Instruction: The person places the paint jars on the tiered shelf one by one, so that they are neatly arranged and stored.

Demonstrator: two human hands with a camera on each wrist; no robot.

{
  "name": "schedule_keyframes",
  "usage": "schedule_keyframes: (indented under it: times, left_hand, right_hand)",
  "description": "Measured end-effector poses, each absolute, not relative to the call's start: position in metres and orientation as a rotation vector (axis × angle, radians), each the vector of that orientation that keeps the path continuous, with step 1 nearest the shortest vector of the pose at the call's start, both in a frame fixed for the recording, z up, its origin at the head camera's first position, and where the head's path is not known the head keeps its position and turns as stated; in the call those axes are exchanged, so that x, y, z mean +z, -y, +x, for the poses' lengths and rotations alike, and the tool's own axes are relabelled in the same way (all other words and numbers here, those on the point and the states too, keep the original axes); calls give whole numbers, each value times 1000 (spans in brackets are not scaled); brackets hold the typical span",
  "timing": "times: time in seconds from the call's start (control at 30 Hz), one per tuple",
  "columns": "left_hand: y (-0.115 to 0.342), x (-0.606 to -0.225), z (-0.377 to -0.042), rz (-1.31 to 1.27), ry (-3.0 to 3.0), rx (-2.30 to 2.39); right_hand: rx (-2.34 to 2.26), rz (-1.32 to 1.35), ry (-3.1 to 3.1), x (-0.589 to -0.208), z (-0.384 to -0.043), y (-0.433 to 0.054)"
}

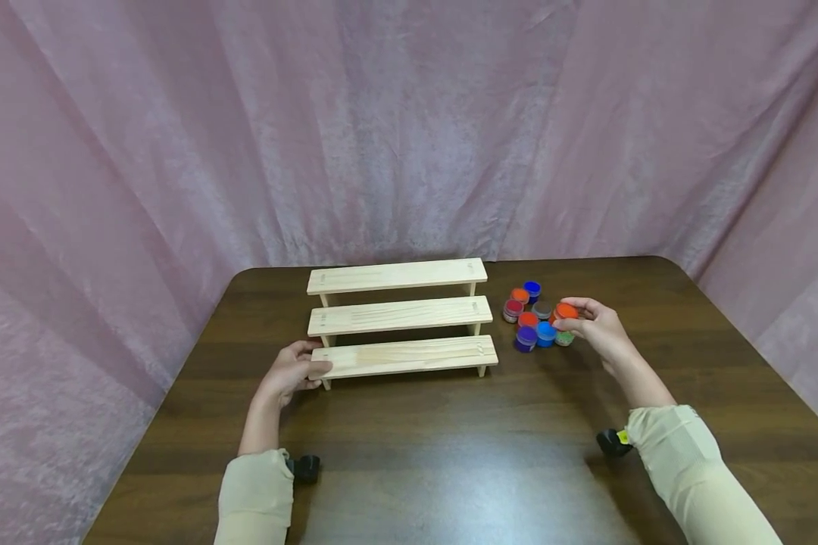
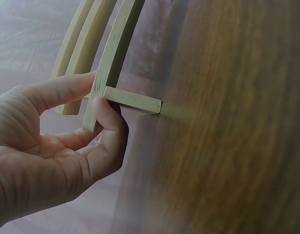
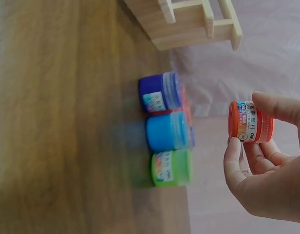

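A three-tier wooden rack point(image 1: 409, 357) of pale boards stands on the table. My left hand point(image 1: 296, 371) grips the left end of its lowest board; in the left wrist view the thumb and fingers close round the board point(image 2: 111, 63) beside a short leg point(image 2: 135, 100). My right hand point(image 1: 600, 329) pinches an orange-red paint jar point(image 3: 250, 122) with a printed label, raised above the other jars. Below and beside it stand a purple jar point(image 3: 159, 92), a blue jar point(image 3: 167, 131) and a green jar point(image 3: 170, 168).
More paint jars cluster right of the rack, among them a dark red jar point(image 1: 513, 310), a dark-lidded jar point(image 1: 541, 309) and a deep blue jar point(image 1: 532, 291). The brown wooden table point(image 1: 450, 454) ends at a pink curtain point(image 1: 409, 136) behind.
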State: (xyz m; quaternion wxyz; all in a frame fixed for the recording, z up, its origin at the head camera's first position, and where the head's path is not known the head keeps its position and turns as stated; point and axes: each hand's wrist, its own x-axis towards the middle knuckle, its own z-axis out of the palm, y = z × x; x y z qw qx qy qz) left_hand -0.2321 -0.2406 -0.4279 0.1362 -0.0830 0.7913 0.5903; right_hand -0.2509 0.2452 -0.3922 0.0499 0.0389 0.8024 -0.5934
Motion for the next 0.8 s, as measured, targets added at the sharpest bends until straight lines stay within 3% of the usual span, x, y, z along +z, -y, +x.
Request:
schedule_keyframes:
  times: [0.8]
  left_hand:
    - [238, -429, -229, -239, -2296, 1747]
  right_hand:
    - [-1881, -20, -2403, -366, -257, -224]
